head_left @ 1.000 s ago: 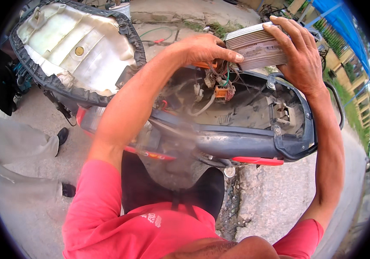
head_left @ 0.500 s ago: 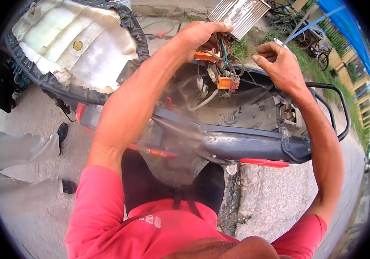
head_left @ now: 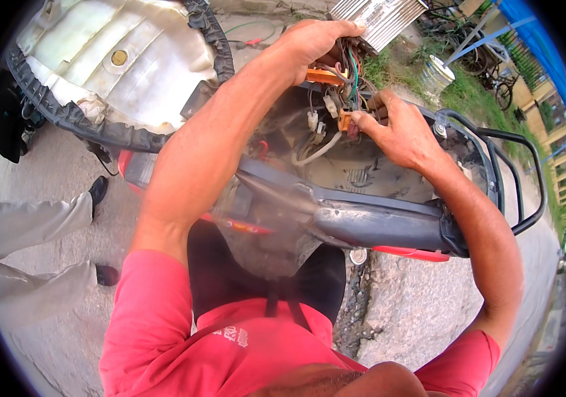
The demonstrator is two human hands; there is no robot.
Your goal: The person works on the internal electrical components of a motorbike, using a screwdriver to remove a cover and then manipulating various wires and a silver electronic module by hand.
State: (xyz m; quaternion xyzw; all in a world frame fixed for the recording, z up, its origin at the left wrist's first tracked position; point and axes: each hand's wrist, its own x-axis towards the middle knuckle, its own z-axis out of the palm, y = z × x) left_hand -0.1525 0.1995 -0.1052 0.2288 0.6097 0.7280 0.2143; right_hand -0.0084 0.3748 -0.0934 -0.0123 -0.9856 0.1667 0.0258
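My left hand (head_left: 311,47) grips a silver finned metal controller box (head_left: 383,21) at its lower edge, thumb on top. A bundle of coloured wires (head_left: 352,73) hangs from the box over the open body of a scooter (head_left: 369,221). At the lower end of the bundle, my right hand (head_left: 399,132) closes thumb and fingers on an orange connector (head_left: 344,120); its fingertips are partly hidden. Another orange connector (head_left: 324,76) sits below my left hand. White plugs (head_left: 313,120) dangle beside the wires, above a thick pale cable (head_left: 316,152).
A detached-looking seat (head_left: 144,59) lies upturned at the left, pale underside showing. A black grab rail (head_left: 534,145) curves at the scooter's right end. A white bucket (head_left: 438,74) stands on the grass beyond. A person's trousered legs (head_left: 38,221) are at the far left.
My right hand has moved left and down from beside the wires and closed on the orange connector. My left hand still holds the controller box. The view has shifted slightly.
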